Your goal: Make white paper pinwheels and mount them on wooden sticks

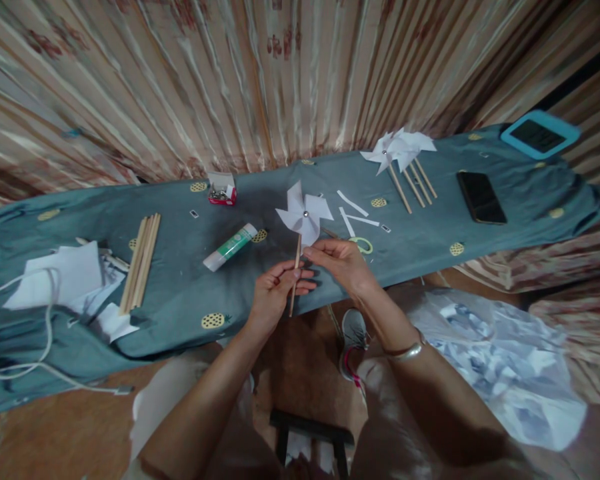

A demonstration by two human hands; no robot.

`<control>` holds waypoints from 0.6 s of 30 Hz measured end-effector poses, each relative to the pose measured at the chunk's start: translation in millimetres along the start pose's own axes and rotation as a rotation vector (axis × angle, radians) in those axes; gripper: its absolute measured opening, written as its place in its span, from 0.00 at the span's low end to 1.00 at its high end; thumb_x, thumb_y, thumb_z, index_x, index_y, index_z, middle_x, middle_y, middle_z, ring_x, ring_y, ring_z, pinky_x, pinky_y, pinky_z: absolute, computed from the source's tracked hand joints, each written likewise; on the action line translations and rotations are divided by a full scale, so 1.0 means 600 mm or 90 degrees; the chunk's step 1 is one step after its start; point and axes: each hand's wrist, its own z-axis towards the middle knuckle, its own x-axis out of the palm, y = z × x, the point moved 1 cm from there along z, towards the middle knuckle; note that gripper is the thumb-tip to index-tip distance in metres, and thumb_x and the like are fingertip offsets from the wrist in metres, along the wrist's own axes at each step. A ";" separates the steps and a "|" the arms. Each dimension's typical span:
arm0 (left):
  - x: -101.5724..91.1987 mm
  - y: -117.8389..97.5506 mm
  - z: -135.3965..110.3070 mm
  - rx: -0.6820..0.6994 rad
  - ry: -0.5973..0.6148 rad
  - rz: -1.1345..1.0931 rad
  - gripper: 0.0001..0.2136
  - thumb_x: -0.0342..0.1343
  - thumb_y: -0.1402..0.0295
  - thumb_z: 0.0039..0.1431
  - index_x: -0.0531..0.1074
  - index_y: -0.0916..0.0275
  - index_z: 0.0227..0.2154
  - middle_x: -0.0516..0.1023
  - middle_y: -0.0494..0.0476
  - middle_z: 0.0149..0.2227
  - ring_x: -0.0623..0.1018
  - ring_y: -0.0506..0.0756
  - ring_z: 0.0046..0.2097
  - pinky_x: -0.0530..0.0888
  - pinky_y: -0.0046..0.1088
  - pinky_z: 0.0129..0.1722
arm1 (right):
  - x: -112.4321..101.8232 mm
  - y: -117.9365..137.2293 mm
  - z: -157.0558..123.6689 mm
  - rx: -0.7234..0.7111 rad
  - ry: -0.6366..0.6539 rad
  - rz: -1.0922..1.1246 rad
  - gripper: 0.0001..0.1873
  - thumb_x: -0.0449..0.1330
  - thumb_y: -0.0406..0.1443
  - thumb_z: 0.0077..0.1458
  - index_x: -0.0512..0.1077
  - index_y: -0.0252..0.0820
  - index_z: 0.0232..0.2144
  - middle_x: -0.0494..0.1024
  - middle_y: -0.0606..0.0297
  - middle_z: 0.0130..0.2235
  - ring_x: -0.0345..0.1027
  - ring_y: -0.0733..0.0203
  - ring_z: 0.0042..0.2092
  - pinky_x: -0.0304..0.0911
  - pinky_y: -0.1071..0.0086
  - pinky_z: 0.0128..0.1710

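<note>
A white paper pinwheel (296, 215) with a shiny pin at its centre stands upright on a thin wooden stick (297, 257). My left hand (276, 287) is closed on the lower part of that stick, between thumb and fingers. With fingertips pinched, my right hand (343, 263) touches the pinwheel's bottom blade, close to the top of the stick. Scissors with green handles (364, 245) lie just behind my right hand, partly hidden. Beyond them are several narrow paper strips (353, 203). To the left, a glue stick (230, 247) lies on the cloth.
Finished pinwheels (400, 148), a phone (481, 197) and a blue-framed clock (540, 133) are at the right. A red box of pins (222, 190), wooden sticks (141, 263), paper sheets (63, 273) and a white cable (47, 333) occupy the left. A plastic bag (505, 360) sits below right.
</note>
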 end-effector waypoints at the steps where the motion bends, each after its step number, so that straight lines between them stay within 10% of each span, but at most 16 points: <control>1: 0.000 -0.001 0.000 -0.002 0.002 -0.001 0.22 0.70 0.56 0.44 0.75 0.66 0.37 0.84 0.60 0.33 0.83 0.54 0.28 0.77 0.26 0.30 | -0.004 0.001 0.001 -0.002 -0.005 -0.020 0.23 0.72 0.54 0.34 0.77 0.42 0.19 0.77 0.69 0.22 0.63 0.68 0.26 0.59 0.70 0.28; 13: -0.002 0.000 -0.002 -0.037 0.033 -0.006 0.22 0.71 0.56 0.42 0.76 0.66 0.36 0.84 0.60 0.32 0.83 0.55 0.29 0.78 0.28 0.31 | -0.089 0.014 0.021 -0.146 -0.312 -0.058 0.20 0.70 0.50 0.42 0.74 0.42 0.16 0.74 0.69 0.20 0.61 0.68 0.24 0.56 0.71 0.26; 18: -0.001 -0.001 -0.006 -0.054 0.071 0.011 0.21 0.71 0.57 0.44 0.76 0.67 0.36 0.84 0.60 0.32 0.83 0.54 0.29 0.78 0.27 0.31 | -0.084 0.011 0.030 -0.148 -0.275 0.009 0.19 0.73 0.50 0.36 0.78 0.44 0.25 0.79 0.68 0.28 0.68 0.65 0.30 0.64 0.69 0.33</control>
